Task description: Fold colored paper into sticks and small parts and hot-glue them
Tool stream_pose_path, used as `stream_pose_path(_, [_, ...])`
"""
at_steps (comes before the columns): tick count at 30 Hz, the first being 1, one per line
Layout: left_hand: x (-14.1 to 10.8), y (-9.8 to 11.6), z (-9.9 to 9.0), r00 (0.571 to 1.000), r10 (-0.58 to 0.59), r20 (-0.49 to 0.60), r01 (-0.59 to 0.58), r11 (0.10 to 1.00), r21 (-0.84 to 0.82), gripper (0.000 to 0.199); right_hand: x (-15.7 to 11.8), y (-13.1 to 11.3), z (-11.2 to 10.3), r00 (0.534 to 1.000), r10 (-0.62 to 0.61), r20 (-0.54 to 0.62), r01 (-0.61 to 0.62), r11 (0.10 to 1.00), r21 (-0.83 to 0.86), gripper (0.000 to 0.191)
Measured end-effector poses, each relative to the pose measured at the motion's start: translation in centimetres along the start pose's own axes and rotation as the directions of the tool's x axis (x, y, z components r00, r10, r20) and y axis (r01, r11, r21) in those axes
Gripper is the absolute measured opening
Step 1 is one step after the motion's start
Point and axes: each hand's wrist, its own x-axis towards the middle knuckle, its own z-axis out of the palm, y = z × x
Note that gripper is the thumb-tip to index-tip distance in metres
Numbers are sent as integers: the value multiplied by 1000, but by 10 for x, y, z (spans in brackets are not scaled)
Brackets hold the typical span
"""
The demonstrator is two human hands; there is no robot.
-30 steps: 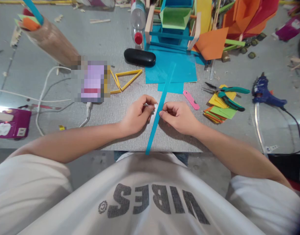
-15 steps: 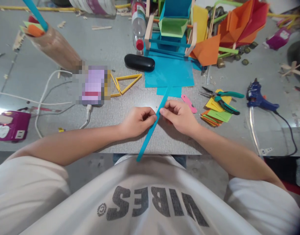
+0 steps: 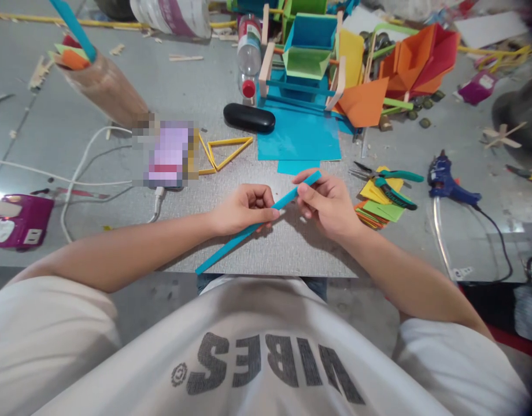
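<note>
A long narrow blue strip (image 3: 231,245) runs slantwise in front of me, its lower left end at the table's front edge. My left hand (image 3: 248,209) pinches it near the middle, thumb on top. My right hand (image 3: 324,202) grips its upper right end between thumb and fingers. Just beyond my right hand lie flat blue sheets (image 3: 298,138). Yellow folded strips (image 3: 229,151), partly joined into a triangle, lie beyond my left hand.
Pliers (image 3: 390,184) rest on coloured paper pieces right of my hands, with a blue glue gun (image 3: 448,184) farther right. Behind stand a bottle (image 3: 249,58) and a paper-and-stick structure (image 3: 309,46). A black case (image 3: 249,118), phone (image 3: 170,151) and cable lie nearer.
The blue strip has turned to a flatter slant, its lower end swinging left. My right hand has shifted to the strip's upper end. The view has moved slightly.
</note>
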Motion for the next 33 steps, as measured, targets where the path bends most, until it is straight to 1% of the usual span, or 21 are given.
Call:
stream_pose_path(2, [-1, 2, 1, 1000, -14, 22, 14, 1000, -9, 52, 0, -3, -3, 1000, -21, 5, 21, 1000, -19, 44])
stream_pose_path(4, [-1, 3, 0, 999, -21, 48, 23, 998, -59, 52, -1, -4, -4, 999, -29, 38, 30, 999, -44, 42])
stream_pose_path(6, [0, 3, -1, 997, -13, 70, 21, 993, -116, 53, -2, -3, -3, 995, 0, 100, 5, 999, -52, 41])
stream_pose_path(9, [2, 1, -3, 998, -2, 69, 10, 992, -129, 52, -3, -2, -1, 985, 63, 160, -59, 998, -31, 44])
stream_pose_path(15, [4, -1, -2, 1000, 20, 3, -19, 996, -89, 52, -1, -4, -1, 990, 111, 86, -114, 993, 27, 42])
stream_pose_path(18, [4, 0, -1, 999, 32, -24, -34, 997, -75, 51, -1, -2, -2, 989, 120, 92, -122, 992, 22, 40])
stream_pose_path(25, [6, -3, -1, 996, 75, -46, -77, 995, -59, 47, 1, -2, -3, 992, 70, 101, -63, 996, -69, 44])
stream_pose_path(29, [6, -3, 0, 996, 71, -60, -73, 996, -46, 46, 0, -5, -3, 994, 61, 95, -50, 992, -114, 42])
stream_pose_path(33, [5, -2, 0, 995, 75, -59, -78, 996, -35, 44, 1, -4, -3, 994, 66, 86, -55, 991, -124, 40])
